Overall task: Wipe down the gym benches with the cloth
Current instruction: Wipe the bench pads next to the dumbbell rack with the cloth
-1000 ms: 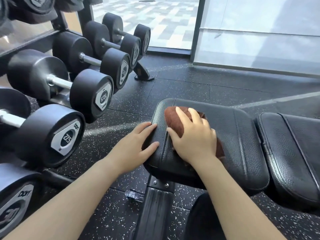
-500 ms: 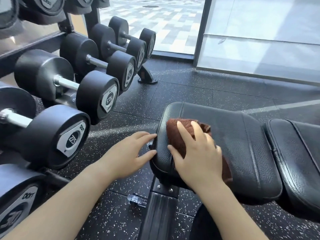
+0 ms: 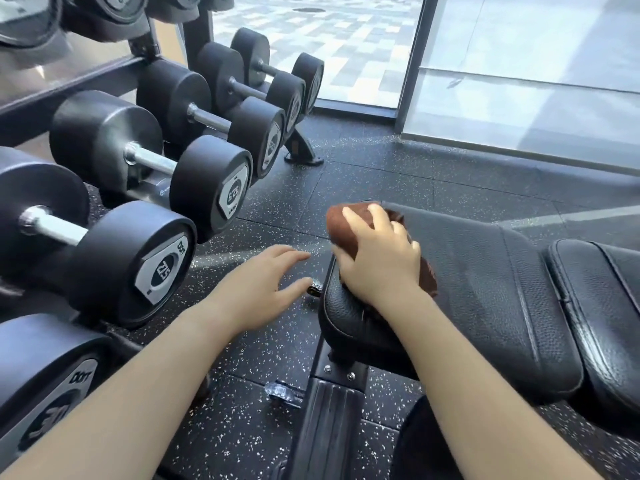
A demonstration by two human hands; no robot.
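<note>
A black padded gym bench seat (image 3: 485,289) fills the right half of the view, with a second black pad (image 3: 602,306) beside it at the far right. A brown cloth (image 3: 341,225) lies bunched over the seat's far left corner. My right hand (image 3: 377,261) presses down on the cloth, fingers spread over it. My left hand (image 3: 256,292) hovers above the floor just left of the seat's edge, fingers apart, holding nothing and not touching the pad.
A rack of black dumbbells (image 3: 156,209) runs along the left. The bench's black metal frame (image 3: 329,420) extends toward me under the seat. Speckled black rubber floor (image 3: 381,174) lies beyond, ending at glass panels (image 3: 519,81). A small clear object (image 3: 282,393) lies on the floor by the frame.
My left hand has come off the seat's left edge and now hovers over the floor. My right hand has pushed the cloth toward the seat's far left corner.
</note>
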